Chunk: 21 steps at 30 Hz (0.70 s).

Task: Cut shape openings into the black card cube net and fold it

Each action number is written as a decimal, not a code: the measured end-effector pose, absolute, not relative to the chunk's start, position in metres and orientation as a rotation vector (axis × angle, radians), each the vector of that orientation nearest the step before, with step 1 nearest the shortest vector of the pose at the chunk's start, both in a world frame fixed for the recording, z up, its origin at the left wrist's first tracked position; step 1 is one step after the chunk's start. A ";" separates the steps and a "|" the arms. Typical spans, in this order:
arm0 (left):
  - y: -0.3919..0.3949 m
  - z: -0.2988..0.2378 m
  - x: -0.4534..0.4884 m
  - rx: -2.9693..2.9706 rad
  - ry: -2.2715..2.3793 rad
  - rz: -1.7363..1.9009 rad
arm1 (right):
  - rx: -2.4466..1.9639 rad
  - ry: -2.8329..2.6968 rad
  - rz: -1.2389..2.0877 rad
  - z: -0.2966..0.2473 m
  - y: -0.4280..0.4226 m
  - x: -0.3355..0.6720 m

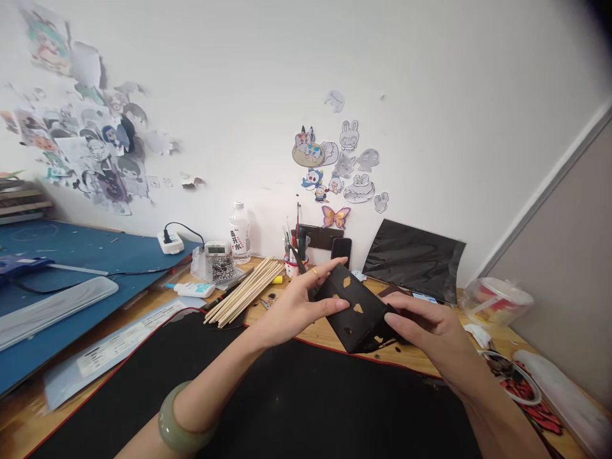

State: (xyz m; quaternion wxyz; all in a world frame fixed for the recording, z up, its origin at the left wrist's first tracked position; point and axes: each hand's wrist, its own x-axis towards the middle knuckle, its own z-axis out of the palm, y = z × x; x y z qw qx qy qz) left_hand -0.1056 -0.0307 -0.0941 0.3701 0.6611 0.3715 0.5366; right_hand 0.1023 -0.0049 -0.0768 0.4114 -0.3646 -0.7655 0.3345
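Note:
My left hand [295,306] and my right hand [430,335] together hold a black sheet of card [356,309] with several small holes cut in it, raised above the black desk mat [268,395]. Left fingers pinch its left edge, a ring on one finger and a green bangle [179,424] on the wrist. Right fingers grip the lower right corner. What looks like black scissors [300,261] sticks up behind my left hand; whether the hand holds them I cannot tell.
A bundle of wooden sticks [246,290] lies left of my hands. Behind are a water bottle [240,233], a pen cup [296,258], a phone [341,250], black sheet [414,260] leaning on the wall. A blue cutting mat [71,268] lies left, a plastic tub [495,299] right.

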 end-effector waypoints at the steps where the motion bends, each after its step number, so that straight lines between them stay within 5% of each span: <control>1: -0.030 -0.095 -0.105 1.693 0.944 1.377 | -0.917 -1.924 0.847 -0.076 -0.006 0.102; 21: -0.029 -0.097 -0.100 1.666 0.805 1.463 | -0.893 -1.918 0.722 -0.074 -0.013 0.104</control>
